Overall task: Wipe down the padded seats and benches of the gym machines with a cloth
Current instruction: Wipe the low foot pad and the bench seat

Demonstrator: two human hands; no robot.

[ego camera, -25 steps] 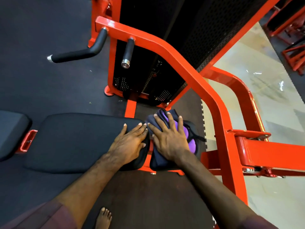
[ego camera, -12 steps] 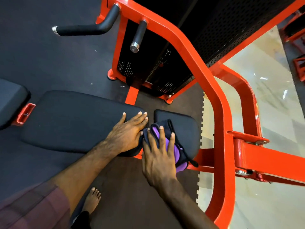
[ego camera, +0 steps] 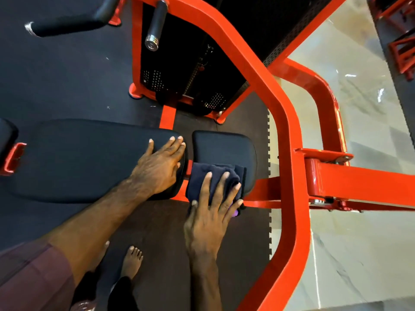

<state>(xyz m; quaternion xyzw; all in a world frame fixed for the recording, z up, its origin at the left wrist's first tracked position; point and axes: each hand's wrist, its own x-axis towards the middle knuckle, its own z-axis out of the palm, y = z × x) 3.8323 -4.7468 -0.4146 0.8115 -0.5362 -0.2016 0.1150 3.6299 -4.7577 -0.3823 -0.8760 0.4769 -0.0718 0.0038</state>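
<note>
The right hand (ego camera: 210,212) lies flat with its fingers spread and nearly straight, pressing a dark navy cloth (ego camera: 208,178) against the near edge of the small seat pad (ego camera: 224,149). A bit of purple (part of the same cloth, it seems) peeks out under the little finger. The cloth covers the near half of that pad and hangs over its front edge; the far half of the pad is bare.

The left hand (ego camera: 160,167) rests palm down, fingers straight and close together, on the right end of the long bench pad (ego camera: 78,158). It holds nothing. The two hands are near each other but apart, with the narrow gap between the two pads lying between them.

Around the pads runs the red machine frame (ego camera: 289,135), with a black perforated weight-stack housing (ego camera: 190,70) beyond them and two black padded handles (ego camera: 67,24) at the upper left. The person's bare foot (ego camera: 132,261) stands on the dark rubber floor (ego camera: 56,75) below the hands. Pale glossy tiling (ego camera: 363,122) lies to the right.
</note>
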